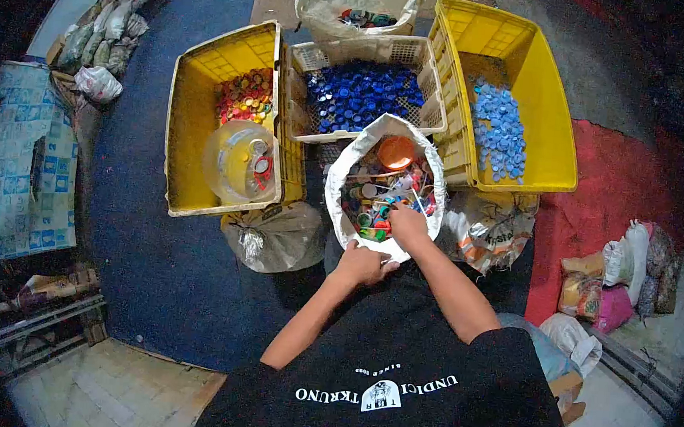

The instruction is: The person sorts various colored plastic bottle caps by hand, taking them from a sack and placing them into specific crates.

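A white woven sack point(337, 189) stands open in front of me, holding mixed plastic caps point(374, 208) in many colours. A round orange lid point(396, 152) lies on top at its far side. My left hand point(366, 265) is closed on the near rim of the sack. My right hand point(409, 227) reaches over the rim into the caps, fingers bent together; what they pinch, if anything, is hidden. Beyond the sack, a white crate point(371, 49) holds dark blue caps point(363, 95).
At left, a yellow crate point(192, 121) holds red and yellow caps point(247, 94) and a clear round container point(238, 161). The right yellow crate point(544, 93) holds light blue caps point(499, 133). Filled sacks point(280, 237) support the crates. Another white sack point(318, 7) stands behind.
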### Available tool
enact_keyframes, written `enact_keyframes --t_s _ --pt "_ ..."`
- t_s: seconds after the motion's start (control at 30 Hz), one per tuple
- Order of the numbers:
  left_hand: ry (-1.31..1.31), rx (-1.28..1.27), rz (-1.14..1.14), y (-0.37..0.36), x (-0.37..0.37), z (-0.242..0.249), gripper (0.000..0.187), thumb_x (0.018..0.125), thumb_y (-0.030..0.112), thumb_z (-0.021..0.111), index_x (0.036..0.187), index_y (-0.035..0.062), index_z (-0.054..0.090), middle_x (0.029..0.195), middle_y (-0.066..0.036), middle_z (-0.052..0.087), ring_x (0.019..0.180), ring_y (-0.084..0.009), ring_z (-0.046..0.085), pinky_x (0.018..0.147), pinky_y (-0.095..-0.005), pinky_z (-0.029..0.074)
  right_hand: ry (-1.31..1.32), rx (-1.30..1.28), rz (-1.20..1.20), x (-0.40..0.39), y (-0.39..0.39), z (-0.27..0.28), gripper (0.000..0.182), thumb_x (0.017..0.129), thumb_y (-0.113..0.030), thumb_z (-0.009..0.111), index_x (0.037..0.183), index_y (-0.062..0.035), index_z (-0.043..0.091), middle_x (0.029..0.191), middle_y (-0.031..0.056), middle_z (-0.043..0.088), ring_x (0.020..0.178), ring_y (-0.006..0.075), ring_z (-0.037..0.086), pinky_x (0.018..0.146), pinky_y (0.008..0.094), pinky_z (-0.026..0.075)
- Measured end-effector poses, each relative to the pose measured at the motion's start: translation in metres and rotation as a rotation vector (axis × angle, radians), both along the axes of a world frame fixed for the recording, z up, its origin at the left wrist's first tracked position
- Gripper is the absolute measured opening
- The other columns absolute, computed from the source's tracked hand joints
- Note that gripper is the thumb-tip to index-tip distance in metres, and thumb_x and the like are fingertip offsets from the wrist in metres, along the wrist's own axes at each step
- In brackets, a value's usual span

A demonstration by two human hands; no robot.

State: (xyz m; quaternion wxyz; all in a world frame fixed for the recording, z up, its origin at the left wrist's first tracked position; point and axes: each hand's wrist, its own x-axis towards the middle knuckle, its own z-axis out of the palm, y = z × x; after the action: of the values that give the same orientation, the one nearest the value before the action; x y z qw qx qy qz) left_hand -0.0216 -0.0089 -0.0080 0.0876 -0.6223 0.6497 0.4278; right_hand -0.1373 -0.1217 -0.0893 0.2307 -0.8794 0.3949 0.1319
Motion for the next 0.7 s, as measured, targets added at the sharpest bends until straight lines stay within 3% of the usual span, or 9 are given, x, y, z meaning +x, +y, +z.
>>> enact_keyframes --t_s 0.07,0.13,0.17,0.23,0.27,0.37,0.5,0.57,0.7 --pt "0.006 0.016 0.020 0.002 0.001 -0.003 0.054 0.094 0.057 0.036 0.118 0.0185 0.065 0.101 -0.015 0.069 0.100 -0.0309 0.063 0.101 -0.0523 0.029 -0.003 -0.005 -0.051 0.001 -0.003 -0.003 0.016 0.082 -0.012 0.055 0.092 -0.0066 0.067 0.098 0.0142 0.060 0.085 0.0335 0.065 0.071 0.0472 0.052" --pt "0.008 -0.014 0.077 -0.001 0.004 -0.001 0.055 0.093 0.060 0.037 0.119 0.0201 0.064 0.097 -0.021 0.068 0.093 -0.0339 0.065 0.094 -0.0522 0.039 -0.035 -0.005 -0.110 -0.004 -0.006 -0.003 0.019 0.085 -0.015 0.055 0.097 -0.0077 0.067 0.096 0.0142 0.062 0.085 0.0342 0.066 0.072 0.0478 0.053" --pt "0.009 -0.017 0.079 -0.004 0.006 -0.002 0.055 0.093 0.060 0.037 0.119 0.0201 0.064 0.097 -0.021 0.068 0.093 -0.0339 0.065 0.094 -0.0522 0.039 -0.034 -0.007 -0.107 -0.006 -0.010 -0.004 0.019 0.085 -0.015 0.055 0.097 -0.0077 0.067 0.096 0.0142 0.062 0.085 0.0342 0.066 0.072 0.0478 0.053" --pt "0.048 -0.021 0.214 -0.008 0.012 -0.012 0.054 0.093 0.058 0.039 0.118 0.0165 0.063 0.097 -0.024 0.066 0.093 -0.0383 0.064 0.087 -0.0509 0.046 0.004 -0.005 -0.194 -0.012 -0.018 -0.006 0.022 0.088 -0.021 0.054 0.096 -0.0070 0.068 0.094 0.0167 0.064 0.084 0.0363 0.066 0.073 0.0484 0.052" --pt "0.054 -0.031 0.236 -0.014 0.018 -0.018 0.056 0.093 0.057 0.039 0.113 0.0111 0.064 0.098 -0.024 0.066 0.090 -0.0409 0.064 0.078 -0.0511 0.050 -0.110 -0.022 -0.294 -0.019 -0.019 -0.008 0.026 0.088 -0.025 0.054 0.092 -0.0048 0.069 0.092 0.0197 0.066 0.082 0.0380 0.065 0.073 0.0486 0.052" --pt "-0.056 -0.122 0.412 -0.027 0.023 -0.059 0.043 0.096 0.044 0.041 0.108 0.0103 0.065 0.090 -0.021 0.067 0.082 -0.0390 0.066 0.071 -0.0521 0.051 -0.031 0.092 -0.229 -0.030 -0.024 0.005 0.027 0.087 -0.026 0.055 0.088 -0.0031 0.069 0.092 0.0211 0.065 0.082 0.0387 0.065 0.074 0.0482 0.052" --pt "-0.168 -0.208 0.297 -0.040 0.018 -0.060 0.031 0.093 0.031 0.047 0.098 0.0089 0.068 0.087 -0.017 0.068 0.080 -0.0343 0.068 0.067 -0.0480 0.053 0.002 0.027 -0.203 -0.033 -0.017 0.006 0.021 0.082 -0.021 0.059 0.082 -0.0030 0.069 0.091 0.0224 0.064 0.086 0.0395 0.064 0.077 0.0473 0.051" --pt "-0.250 -0.156 0.190 -0.043 0.015 -0.065 0.023 0.087 0.023 0.052 0.090 0.0086 0.070 0.089 -0.014 0.068 0.079 -0.0303 0.069 0.064 -0.0437 0.054 -0.005 0.048 -0.216 -0.035 -0.018 0.018 0.019 0.078 -0.019 0.061 0.081 -0.0024 0.068 0.090 0.0224 0.064 0.084 0.0395 0.064 0.076 0.0476 0.051" --pt "-0.243 -0.186 0.256 -0.027 0.015 -0.053 0.023 0.084 0.023 0.054 0.087 0.0093 0.072 0.088 -0.011 0.068 0.079 -0.0314 0.069 0.066 -0.0449 0.054 -0.199 0.215 -0.332 -0.030 -0.020 0.033 0.015 0.074 -0.014 0.060 0.077 0.0004 0.064 0.090 0.0229 0.063 0.080 0.0388 0.062 0.075 0.0473 0.049"
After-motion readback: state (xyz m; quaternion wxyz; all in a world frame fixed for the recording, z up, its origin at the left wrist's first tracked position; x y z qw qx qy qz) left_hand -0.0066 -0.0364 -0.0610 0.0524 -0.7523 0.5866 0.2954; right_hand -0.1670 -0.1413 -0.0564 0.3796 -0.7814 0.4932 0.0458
